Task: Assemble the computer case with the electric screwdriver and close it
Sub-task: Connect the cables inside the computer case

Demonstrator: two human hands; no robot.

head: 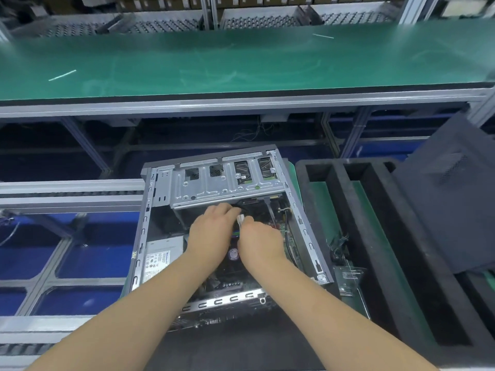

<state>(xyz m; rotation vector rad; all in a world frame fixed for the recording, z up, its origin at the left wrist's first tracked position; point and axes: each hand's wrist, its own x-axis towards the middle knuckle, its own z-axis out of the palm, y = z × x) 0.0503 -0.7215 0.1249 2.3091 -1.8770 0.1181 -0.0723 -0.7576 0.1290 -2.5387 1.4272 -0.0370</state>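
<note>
An open grey computer case [158, 210] lies on its side in front of me, its inside facing up. A silver drive cage [225, 183] fills its far end and a power supply [160, 255] sits at the near left. Both my hands reach inside over the motherboard. My left hand [211, 231] and my right hand [259, 239] meet at a white cable connector [240, 219], fingers curled around it; coloured wires run beneath them. The dark side panel [450, 210] leans at the right. No electric screwdriver is in view.
A black foam tray [375, 236] with long slots lies right of the case, with loose cables [338, 245] beside it. A green conveyor belt [241, 60] runs across the back. Metal rails [67, 194] and blue bins [88, 261] are at the left.
</note>
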